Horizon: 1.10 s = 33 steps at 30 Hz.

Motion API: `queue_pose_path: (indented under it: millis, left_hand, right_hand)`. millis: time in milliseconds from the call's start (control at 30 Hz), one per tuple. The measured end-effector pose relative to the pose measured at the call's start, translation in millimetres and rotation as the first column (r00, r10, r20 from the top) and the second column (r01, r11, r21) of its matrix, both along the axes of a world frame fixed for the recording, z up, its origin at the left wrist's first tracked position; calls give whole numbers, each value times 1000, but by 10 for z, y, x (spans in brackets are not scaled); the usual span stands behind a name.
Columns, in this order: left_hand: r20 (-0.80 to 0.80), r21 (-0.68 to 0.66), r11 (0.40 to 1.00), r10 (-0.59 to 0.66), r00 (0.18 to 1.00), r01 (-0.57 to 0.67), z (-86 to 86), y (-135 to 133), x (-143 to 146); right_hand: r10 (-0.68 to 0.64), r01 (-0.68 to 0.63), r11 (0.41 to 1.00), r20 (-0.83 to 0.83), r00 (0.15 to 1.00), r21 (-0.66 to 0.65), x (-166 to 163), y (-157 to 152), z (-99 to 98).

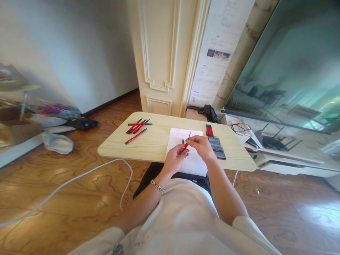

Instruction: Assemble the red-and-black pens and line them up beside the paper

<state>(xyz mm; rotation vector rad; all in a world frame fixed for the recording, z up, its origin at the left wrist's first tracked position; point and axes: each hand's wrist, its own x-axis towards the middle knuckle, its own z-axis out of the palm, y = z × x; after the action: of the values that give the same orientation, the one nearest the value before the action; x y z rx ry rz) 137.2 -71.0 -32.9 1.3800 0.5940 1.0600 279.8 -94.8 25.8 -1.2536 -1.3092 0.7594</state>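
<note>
Above a white sheet of paper (172, 136), both of my hands meet on a slim red pen (185, 146). My left hand (175, 158) is closed around its lower part. With fingers pinched, my right hand (200, 146) grips it higher up. A thin dark rod sticks up out of the pen past my right fingertips; whether it is a refill is too small to tell. Just behind my left fingers shows a small black piece (183, 141), perhaps a cap. To the right of the paper lies a dark pen box (216, 145), partly blurred, with a red edge.
Several red and black pens (136, 128) lie loosely on the left of the pale wooden table (114, 148). A neat row of red pens (209, 130) sits behind the box. A black bag (211, 114) is beyond the far edge. A white cable (87, 175) crosses the floor.
</note>
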Motion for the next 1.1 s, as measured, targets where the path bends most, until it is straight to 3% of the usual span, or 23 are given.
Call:
queue_pose_path:
  millis: [200, 367, 467, 533, 633, 733, 833, 967, 1033, 1100]
  left_hand:
    - [14, 8, 1000, -12, 1000, 11, 2, -5, -3]
    - [26, -15, 1000, -19, 999, 20, 14, 6, -28]
    - [58, -34, 999, -3, 998, 5, 21, 14, -31]
    - [64, -41, 999, 3, 998, 0, 25, 18, -30]
    - [52, -47, 999, 7, 999, -5, 30, 20, -34]
    - [53, -41, 999, 3, 999, -1, 37, 14, -46]
    - [61, -31, 1000, -1, 998, 3, 51, -1, -57]
    - [43, -29, 1000, 4, 999, -3, 69, -18, -68]
    - [34, -33, 999, 4, 999, -3, 73, -26, -67]
    - [31, -36, 999, 0, 1000, 1, 74, -37, -59]
  right_hand:
    - [-12, 12, 1000, 35, 999, -1, 28, -23, 3]
    - [134, -128, 990, 108, 985, -62, 156, 21, -22]
    - [30, -2, 993, 228, 973, -122, 264, 164, -89]
    - [-92, 164, 978, 445, 891, -126, 300, 287, -167]
    - [-104, 313, 936, 721, 686, -163, 271, 444, -295]
    - [-91, 436, 881, 838, 538, -184, 192, 533, -374]
    - [-55, 484, 848, 873, 485, -216, 154, 563, -398]
    - [-102, 470, 860, 834, 542, -201, 211, 537, -444]
    - [-187, 439, 883, 736, 651, -164, 260, 507, -478]
    - [-231, 357, 922, 528, 817, -150, 298, 466, -482]
